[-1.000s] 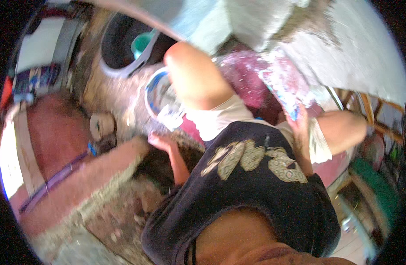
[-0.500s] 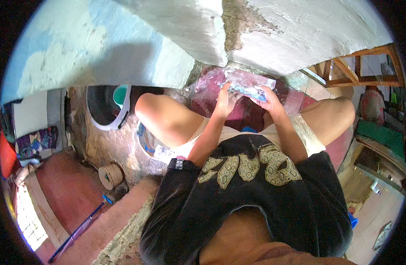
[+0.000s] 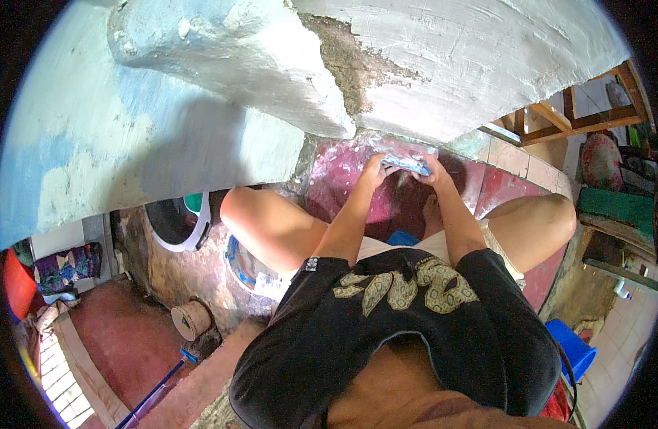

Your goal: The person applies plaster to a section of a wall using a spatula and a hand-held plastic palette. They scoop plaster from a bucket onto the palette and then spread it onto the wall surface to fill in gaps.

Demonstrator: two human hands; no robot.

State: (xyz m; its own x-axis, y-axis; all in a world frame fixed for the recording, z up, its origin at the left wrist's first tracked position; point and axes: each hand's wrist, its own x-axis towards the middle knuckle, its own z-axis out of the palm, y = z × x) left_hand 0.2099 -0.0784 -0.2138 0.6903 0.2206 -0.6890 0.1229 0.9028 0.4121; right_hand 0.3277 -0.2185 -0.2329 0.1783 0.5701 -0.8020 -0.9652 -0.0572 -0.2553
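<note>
I am crouched with both knees wide apart over a wet dark-red floor (image 3: 343, 179). My left hand (image 3: 374, 171) and my right hand (image 3: 434, 171) are held out in front of me, close together. Both grip a crumpled light-blue wet cloth (image 3: 406, 164) stretched between them, just above the red floor at the foot of a rough white plastered wall (image 3: 429, 64). The fingers are curled tightly around the cloth's ends.
A dark basin with a white rim (image 3: 177, 223) and a green scoop sits to my left. A round pail (image 3: 247, 264) stands under my left knee. A small wooden cylinder (image 3: 192, 319) lies lower left. A blue bucket (image 3: 572, 348) is at right, a wooden frame (image 3: 565, 118) behind.
My head has swung up from the left floor toward the wall. Both hands have come together in front and taken hold of the blue cloth.
</note>
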